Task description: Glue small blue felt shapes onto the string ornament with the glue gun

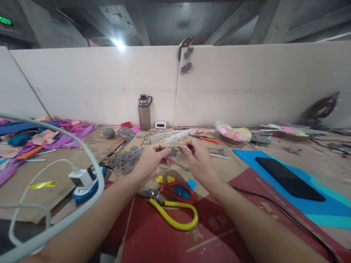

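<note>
My left hand (153, 156) is closed, its thumb and fingers pinching a small grey felt flower (173, 152). Just to the right, my right hand (197, 157) makes a pinch close to the flower's edge; what sits between those fingertips is too small to make out. A tangle of grey cord (124, 162) lies left of my left hand. Below both hands rest scissors (175, 215) with one red and one yellow handle. Small yellow felt pieces (164, 179) and a blue piece (191, 183) lie between the hands and the scissors.
A bottle (144, 113) and a small white digital clock (160, 125) stand by the partition. Coloured felt scraps (41, 140) pile up at left, near a white charger (81, 178) with a looping cable. On blue sheets at right lies a black phone (289, 178). A filled bowl (233, 134) sits behind.
</note>
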The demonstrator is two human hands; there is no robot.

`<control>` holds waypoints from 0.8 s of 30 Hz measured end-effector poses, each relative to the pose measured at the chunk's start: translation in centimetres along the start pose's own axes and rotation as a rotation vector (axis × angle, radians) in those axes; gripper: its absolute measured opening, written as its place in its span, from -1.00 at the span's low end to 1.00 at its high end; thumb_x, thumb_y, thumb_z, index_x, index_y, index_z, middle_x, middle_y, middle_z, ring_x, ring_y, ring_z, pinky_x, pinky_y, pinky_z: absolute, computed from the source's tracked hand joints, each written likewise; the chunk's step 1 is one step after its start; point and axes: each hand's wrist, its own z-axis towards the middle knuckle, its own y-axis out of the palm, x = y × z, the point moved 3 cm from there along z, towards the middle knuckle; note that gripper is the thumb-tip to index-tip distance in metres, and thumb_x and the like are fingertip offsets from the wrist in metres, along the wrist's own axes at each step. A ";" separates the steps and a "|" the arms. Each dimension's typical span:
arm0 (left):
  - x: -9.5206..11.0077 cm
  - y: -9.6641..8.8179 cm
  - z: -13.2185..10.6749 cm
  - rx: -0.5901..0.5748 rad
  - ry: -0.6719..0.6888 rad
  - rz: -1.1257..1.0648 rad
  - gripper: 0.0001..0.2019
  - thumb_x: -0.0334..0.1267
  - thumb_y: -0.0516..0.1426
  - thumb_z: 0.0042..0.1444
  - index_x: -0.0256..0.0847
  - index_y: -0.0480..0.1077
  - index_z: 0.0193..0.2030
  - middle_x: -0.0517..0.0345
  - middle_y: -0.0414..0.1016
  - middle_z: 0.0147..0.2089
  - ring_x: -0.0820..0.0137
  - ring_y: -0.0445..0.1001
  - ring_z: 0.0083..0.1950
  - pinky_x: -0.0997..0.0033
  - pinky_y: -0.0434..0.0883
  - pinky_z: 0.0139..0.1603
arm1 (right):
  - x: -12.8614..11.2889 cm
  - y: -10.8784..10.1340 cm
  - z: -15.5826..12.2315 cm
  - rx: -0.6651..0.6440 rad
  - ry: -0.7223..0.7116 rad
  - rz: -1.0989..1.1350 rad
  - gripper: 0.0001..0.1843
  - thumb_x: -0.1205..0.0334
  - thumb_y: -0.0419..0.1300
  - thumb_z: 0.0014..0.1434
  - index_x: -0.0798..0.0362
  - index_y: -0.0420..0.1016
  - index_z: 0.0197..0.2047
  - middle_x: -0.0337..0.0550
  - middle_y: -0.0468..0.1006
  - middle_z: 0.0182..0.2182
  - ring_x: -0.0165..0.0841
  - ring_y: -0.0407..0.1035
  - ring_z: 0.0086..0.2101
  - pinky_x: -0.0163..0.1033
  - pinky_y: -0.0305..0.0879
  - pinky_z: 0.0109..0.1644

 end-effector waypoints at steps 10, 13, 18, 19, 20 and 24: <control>0.0 -0.2 0.1 0.004 0.022 -0.003 -0.74 -0.17 0.29 -0.13 -0.28 0.39 -0.35 0.19 0.45 -0.45 0.46 0.46 -0.47 0.45 0.37 -0.42 | -0.1 0.1 0.1 -0.070 0.109 0.214 -0.80 0.28 -0.02 0.18 0.06 0.43 -0.28 -0.22 0.47 -0.43 -0.44 0.33 -0.50 -0.29 0.28 -0.38; 0.0 -0.3 0.2 0.003 0.025 0.032 -0.72 -0.18 0.28 -0.12 -0.29 0.44 -0.28 0.15 0.49 -0.39 0.47 0.45 -0.47 0.45 0.37 -0.42 | -0.3 -0.1 0.0 -0.065 0.033 0.112 -0.77 0.26 0.00 0.21 0.03 0.49 -0.21 -0.19 0.53 -0.39 -0.39 0.39 -0.44 -0.25 0.31 -0.32; -0.1 -0.4 0.2 0.010 0.056 0.098 -0.75 -0.19 0.26 -0.09 -0.28 0.45 -0.28 0.14 0.50 -0.36 0.47 0.47 -0.45 0.43 0.41 -0.40 | -1.1 -0.3 -0.2 -0.036 -0.157 -0.077 -0.76 0.38 0.03 0.18 0.00 0.52 -0.25 -0.18 0.59 -0.31 -0.34 0.44 -0.28 -0.21 0.32 -0.17; -0.1 -0.4 0.2 0.013 0.061 0.105 -0.76 -0.19 0.26 -0.08 -0.28 0.45 -0.29 0.15 0.50 -0.36 0.47 0.46 -0.46 0.43 0.42 -0.40 | -1.2 -0.3 -0.2 -0.032 -0.176 -0.096 -0.76 0.39 0.04 0.17 0.00 0.52 -0.25 -0.18 0.59 -0.31 -0.33 0.45 -0.27 -0.20 0.32 -0.15; -0.2 -0.4 0.2 0.017 0.064 0.113 -0.77 -0.20 0.26 -0.08 -0.28 0.44 -0.30 0.16 0.49 -0.37 0.47 0.46 -0.46 0.43 0.43 -0.40 | -1.3 -0.3 -0.3 -0.028 -0.189 -0.111 -0.76 0.39 0.04 0.17 0.00 0.53 -0.25 -0.17 0.59 -0.30 -0.33 0.45 -0.26 -0.19 0.33 -0.14; -0.2 -0.4 0.1 0.020 0.063 0.148 -0.77 -0.19 0.26 -0.08 -0.28 0.42 -0.31 0.16 0.46 -0.38 0.43 0.48 -0.43 0.39 0.47 -0.40 | -1.6 -0.3 -0.4 -0.015 -0.226 -0.149 -0.76 0.42 0.06 0.15 -0.01 0.53 -0.27 -0.16 0.59 -0.29 -0.31 0.45 -0.23 -0.15 0.33 -0.10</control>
